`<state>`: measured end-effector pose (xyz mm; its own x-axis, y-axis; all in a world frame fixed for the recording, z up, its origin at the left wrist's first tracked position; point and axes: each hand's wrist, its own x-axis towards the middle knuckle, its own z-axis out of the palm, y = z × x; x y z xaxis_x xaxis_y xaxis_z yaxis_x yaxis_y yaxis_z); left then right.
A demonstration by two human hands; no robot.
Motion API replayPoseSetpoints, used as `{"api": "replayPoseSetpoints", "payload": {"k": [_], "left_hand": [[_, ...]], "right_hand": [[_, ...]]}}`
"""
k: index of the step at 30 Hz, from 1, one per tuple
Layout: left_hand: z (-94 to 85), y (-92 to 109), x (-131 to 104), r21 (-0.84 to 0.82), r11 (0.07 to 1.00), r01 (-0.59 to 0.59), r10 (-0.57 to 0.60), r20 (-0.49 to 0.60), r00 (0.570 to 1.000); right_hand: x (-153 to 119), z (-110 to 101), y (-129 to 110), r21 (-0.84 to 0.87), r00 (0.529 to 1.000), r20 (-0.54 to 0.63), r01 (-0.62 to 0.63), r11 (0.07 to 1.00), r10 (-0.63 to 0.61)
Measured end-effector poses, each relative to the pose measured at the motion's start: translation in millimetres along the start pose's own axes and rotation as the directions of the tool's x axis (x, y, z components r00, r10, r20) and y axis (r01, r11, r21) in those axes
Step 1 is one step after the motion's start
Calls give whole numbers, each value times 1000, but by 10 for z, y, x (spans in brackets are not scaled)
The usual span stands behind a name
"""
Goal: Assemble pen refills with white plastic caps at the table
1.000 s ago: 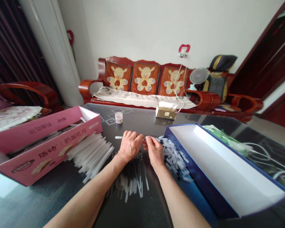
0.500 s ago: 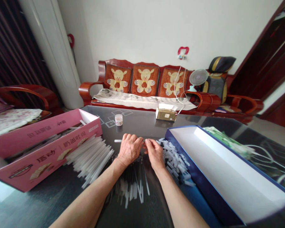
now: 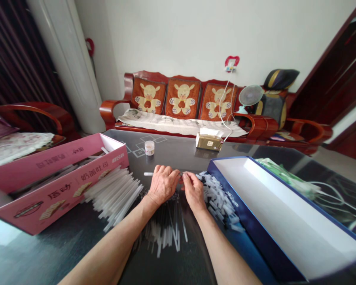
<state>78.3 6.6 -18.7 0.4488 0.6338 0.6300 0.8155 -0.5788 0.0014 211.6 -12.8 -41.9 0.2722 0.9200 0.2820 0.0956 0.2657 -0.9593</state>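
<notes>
My left hand [image 3: 163,183] is closed around a thin whitish plastic tube [image 3: 148,174], whose end pokes out to the left of the knuckles. Close beside it, the fingertips of my right hand [image 3: 193,189] are pinched together at the tube's other side; what lies between them is too small to make out. Below both hands spreads a bunch of thin dark sticks with whitish ends [image 3: 166,233]. Left of my left wrist is a pile of long whitish tubes [image 3: 117,196]. By my right hand lies a heap of short whitish tube pieces [image 3: 221,200].
A pink cardboard box [image 3: 62,186] holding long pieces stands on the left. To the right is a blue box with a white inside [image 3: 273,206]. A small white jar [image 3: 149,148] and a tissue box [image 3: 209,141] stand farther back on the dark table [image 3: 178,152].
The view has shifted slightly. Both hands stay close together in nearly the same place, and my right fingertips have turned a little.
</notes>
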Motion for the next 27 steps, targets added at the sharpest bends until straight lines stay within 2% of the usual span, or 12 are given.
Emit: {"api": "replayPoseSetpoints", "payload": {"k": [4,7,10,16,21,27], "left_hand": [[8,5,2,1,1000,-7,7,-8,1000],[1,11,1,-3,1000,-16,16,-11,1000],[-2,6,3,-6,1000,-17,17,-7,1000],[16,-9,2,-1,1000,-14,14,-31,999],[30,0,-4,-6,999,-32,32,-41,999],[23,-26,-2,2,1000,-20,20,-47,999]], "right_hand": [[-9,2,-12,54,1000,-10,2,999,-2],[0,-10,8,-57,997,-72,-5,998,1],[11,-15,57,-140,997,-76,13,990,-24],[-14,17,31,-36,997,-39,59,998,-60],[-14,15,7,-101,996,-86,17,995,-25],[4,15,39,3,998,2,58,998,-58]]}}
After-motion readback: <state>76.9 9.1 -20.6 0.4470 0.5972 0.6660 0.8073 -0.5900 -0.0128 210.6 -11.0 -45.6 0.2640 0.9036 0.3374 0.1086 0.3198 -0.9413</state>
